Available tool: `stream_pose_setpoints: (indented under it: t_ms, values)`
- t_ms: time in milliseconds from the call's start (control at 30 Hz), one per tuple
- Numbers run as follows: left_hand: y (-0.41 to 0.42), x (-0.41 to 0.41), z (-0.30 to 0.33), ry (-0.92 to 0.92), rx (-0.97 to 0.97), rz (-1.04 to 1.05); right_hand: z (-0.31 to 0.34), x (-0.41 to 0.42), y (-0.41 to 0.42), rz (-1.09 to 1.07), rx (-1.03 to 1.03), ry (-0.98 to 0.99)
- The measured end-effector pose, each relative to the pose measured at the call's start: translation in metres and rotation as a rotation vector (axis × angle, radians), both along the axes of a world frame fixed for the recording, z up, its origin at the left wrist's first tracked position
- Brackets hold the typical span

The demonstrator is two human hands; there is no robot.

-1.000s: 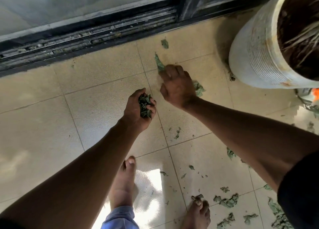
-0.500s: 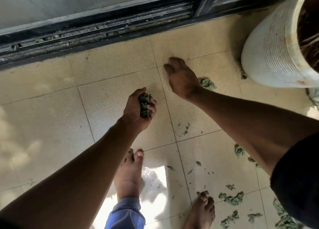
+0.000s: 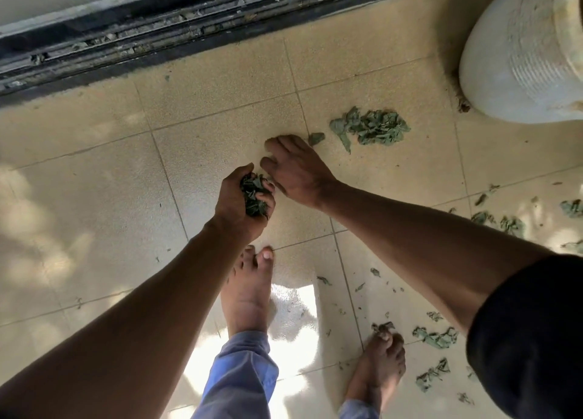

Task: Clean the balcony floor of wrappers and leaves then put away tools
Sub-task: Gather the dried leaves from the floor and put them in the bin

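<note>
My left hand (image 3: 241, 202) is cupped around a bunch of dry green leaves (image 3: 254, 193), held just above the beige tiled floor (image 3: 94, 182). My right hand (image 3: 296, 171) lies palm down right beside it, fingers spread and fairly straight, its thumb close to the held leaves. Whether anything sits under that palm is hidden. A heap of crumpled green leaves (image 3: 373, 128) lies on the tiles just beyond and to the right of my right hand, with one small leaf (image 3: 315, 138) at its fingertips.
A large white pot (image 3: 520, 59) stands at the upper right. The dark sliding-door track (image 3: 157, 37) runs along the top. More leaf scraps (image 3: 435, 338) are scattered at the lower right, around my bare feet (image 3: 249, 292).
My right hand has pulled back from the far tiles toward my left hand, leaving a gathered heap of leaves exposed beyond it. The left hand kept its grip.
</note>
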State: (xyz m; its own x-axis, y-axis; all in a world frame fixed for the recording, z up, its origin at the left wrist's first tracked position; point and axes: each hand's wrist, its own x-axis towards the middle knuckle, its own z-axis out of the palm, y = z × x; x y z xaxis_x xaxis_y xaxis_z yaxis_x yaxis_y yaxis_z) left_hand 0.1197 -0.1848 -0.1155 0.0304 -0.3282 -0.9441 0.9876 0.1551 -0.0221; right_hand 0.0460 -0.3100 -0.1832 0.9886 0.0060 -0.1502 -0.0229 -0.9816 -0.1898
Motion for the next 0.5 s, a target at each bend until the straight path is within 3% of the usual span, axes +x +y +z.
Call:
stream_pose_setpoints:
  t_ms: [333,500]
  values:
    - [-0.008,-0.021,-0.006,0.035,-0.032,-0.035,0.008,-0.062,-0.093,-0.279,-0.247,0.008]
    - [-0.018,-0.027,-0.005,0.028,-0.036,-0.072,0.023,-0.076,-0.088,-0.706,-0.159,0.010]
